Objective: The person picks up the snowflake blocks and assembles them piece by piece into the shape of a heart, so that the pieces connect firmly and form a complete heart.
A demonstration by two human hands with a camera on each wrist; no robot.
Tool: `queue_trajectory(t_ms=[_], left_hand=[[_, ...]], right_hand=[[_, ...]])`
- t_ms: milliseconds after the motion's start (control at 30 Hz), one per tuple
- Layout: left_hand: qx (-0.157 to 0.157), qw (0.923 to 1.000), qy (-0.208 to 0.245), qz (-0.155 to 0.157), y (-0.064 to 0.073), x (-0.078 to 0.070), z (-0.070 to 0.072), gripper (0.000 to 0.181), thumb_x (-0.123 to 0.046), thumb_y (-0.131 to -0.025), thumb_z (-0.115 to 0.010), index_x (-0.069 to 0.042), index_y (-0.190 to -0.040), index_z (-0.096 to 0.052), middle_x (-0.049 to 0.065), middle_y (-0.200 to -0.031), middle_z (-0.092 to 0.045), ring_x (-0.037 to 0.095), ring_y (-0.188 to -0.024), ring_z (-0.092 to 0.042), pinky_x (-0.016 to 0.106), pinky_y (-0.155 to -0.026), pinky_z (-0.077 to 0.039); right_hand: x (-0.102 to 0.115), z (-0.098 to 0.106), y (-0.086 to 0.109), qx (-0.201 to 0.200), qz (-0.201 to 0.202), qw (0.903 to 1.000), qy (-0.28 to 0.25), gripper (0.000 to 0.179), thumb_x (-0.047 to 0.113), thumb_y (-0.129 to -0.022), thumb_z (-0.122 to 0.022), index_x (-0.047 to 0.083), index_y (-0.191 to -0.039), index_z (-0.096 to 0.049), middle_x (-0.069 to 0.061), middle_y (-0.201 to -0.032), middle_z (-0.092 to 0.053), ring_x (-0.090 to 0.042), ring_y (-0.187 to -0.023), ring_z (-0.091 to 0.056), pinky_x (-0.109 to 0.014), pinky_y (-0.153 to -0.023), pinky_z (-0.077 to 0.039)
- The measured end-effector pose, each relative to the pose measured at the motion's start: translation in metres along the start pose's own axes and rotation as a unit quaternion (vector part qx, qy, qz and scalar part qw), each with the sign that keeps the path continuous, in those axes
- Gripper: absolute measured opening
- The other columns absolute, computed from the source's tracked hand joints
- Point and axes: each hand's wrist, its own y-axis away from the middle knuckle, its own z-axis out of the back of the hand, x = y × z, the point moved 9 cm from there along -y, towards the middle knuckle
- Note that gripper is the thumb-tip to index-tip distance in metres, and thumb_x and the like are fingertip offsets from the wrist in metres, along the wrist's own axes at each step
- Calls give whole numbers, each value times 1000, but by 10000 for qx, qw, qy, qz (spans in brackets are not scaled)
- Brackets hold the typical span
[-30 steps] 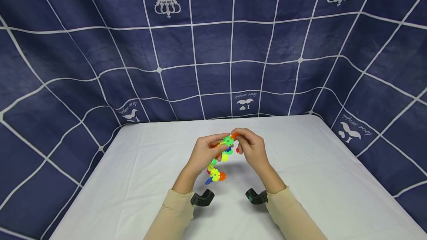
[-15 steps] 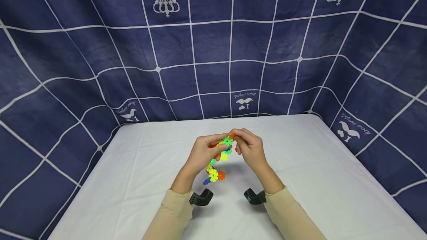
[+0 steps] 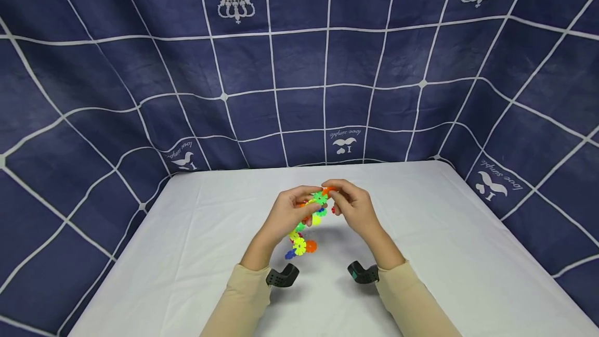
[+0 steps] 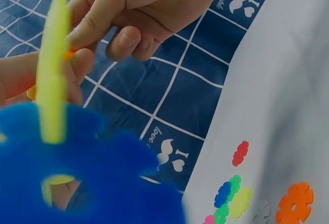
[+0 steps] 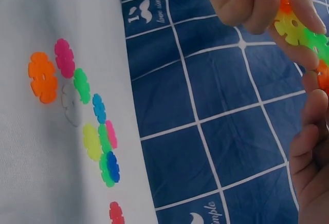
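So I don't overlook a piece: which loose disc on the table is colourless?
The clear disc, right of the orange disc in the right wrist view; only its faint outline shows, while the others are brightly coloured.

Head view, 12 o'clock forward: curtain stands behind table at 12; right grip lies at 3 o'clock of left grip, top disc between them; disc chain runs from left grip toward 7 o'clock, loose discs on table at its 3 o'clock.

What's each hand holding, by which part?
The left hand grips a chain of flower-shaped discs near its green disc; the right hand pinches an orange disc by its edge.
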Motion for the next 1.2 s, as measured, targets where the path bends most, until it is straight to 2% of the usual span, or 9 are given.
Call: queue_trajectory(t_ms=[100,200,400,500,600,700,867,1000,1200], left_hand=[[18,10000,6,32,-1,0,0,38,-11,-91,-72,-17,-128,-64,13,-102,-70,18,-55,-58,30,-57,-54],[-138,9998,138,44,-1,0,2,38,-10,-92,-71,-17,-128,-60,10,-101,-69,19,-55,-58,29,-58,-55],[-545,9952,804,-152,0,-5,11,39,-8,-96,-65,-15,-129,-46,11,-106,-63,20,-56,-58,23,-58,-53],[-615,9927,992,-309,1,-9,13,36,-6,-98,-61,-13,-128,-42,15,-108,-64,22,-59,-59,21,-57,-51],[-628,9907,1127,-426,2,-11,15,34,-5,-99,-58,-12,-126,-40,14,-106,-67,21,-62,-62,21,-56,-50],[-671,9895,1199,-454,2,-12,16,31,-3,-99,-56,-15,-123,-40,8,-99,-70,16,-65,-63,21,-58,-51],[-760,9880,1273,-422,1,-10,19,29,-1,-98,-54,-19,-116,-40,1,-93,-72,14,-70,-65,24,-70,-56],[-725,9863,1428,-388,1,-10,19,30,0,-98,-51,-17,-119,-39,3,-93,-71,19,-71,-65,24,-70,-57],[-666,9859,1492,-353,1,-10,19,43,-3,-100,-53,-17,-140,-44,1,-87,-66,22,-70,-59,20,-65,-53]], right_hand=[[-11,0,1,61,-256,9996,-36,25,5,-98,-61,9,-123,-65,-11,-87,-66,-17,-52,-52,-22,-51,-49],[-19,-2,1,161,-417,9990,-80,28,11,-100,-60,13,-128,-62,-13,-91,-68,-22,-53,-54,-22,-52,-49],[-40,-16,4,676,-1090,9912,315,24,17,-100,-61,18,-124,-65,-6,-97,-69,-30,-59,-59,-23,-53,-48],[-50,-29,9,1146,-1370,9827,497,22,19,-99,-63,18,-120,-67,-4,-100,-70,-32,-62,-61,-24,-55,-49],[-58,-41,14,1649,-1465,9738,551,21,16,-98,-63,15,-119,-68,-7,-103,-71,-35,-66,-63,-25,-58,-50],[-67,-53,21,2168,-1486,9630,601,22,14,-96,-64,11,-118,-68,-9,-103,-71,-29,-65,-64,-25,-60,-52],[-82,-72,36,2953,-1625,9388,711,25,13,-93,-66,9,-118,-68,-6,-100,-69,-19,-66,-64,-25,-64,-55],[-89,-81,46,3365,-1715,9208,972,31,18,-88,-74,12,-118,-68,2,-99,-69,-12,-74,-61,-24,-69,-53],[-87,-89,53,3645,-1666,9056,1386,24,23,-80,-83,14,-93,-64,3,-78,-59,-12,-72,-51,-25,-65,-46]])
